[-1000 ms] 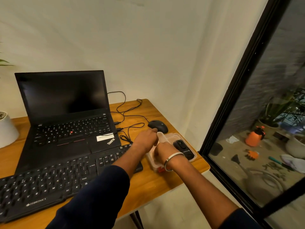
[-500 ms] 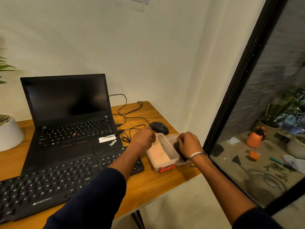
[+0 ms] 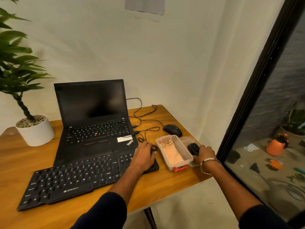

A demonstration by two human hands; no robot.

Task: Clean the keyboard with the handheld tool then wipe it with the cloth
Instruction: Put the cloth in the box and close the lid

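Note:
A black external keyboard [image 3: 79, 177] lies at the front of the wooden table [image 3: 165, 184]. My left hand [image 3: 144, 156] rests on its right end, fingers loosely bent, next to a loop of black cable. Right of it stands a clear plastic box [image 3: 188, 156] with a red latch, holding a pink cloth [image 3: 172, 154]. The box's lid [image 3: 187, 140] lies beside it, and on it sits the black handheld tool [image 3: 193, 148]. My right hand [image 3: 205, 154] grips the tool's near end.
An open black laptop [image 3: 92, 113] stands behind the keyboard. A black mouse [image 3: 172, 129] and its cables lie behind the box. A white plant pot [image 3: 35, 131] is at the far left. A black-framed glass pane [image 3: 257, 90] runs close along the table's right edge.
My left hand has left the box and come down on the keyboard's right end. My right hand has stayed on the black tool. The view has tilted upward.

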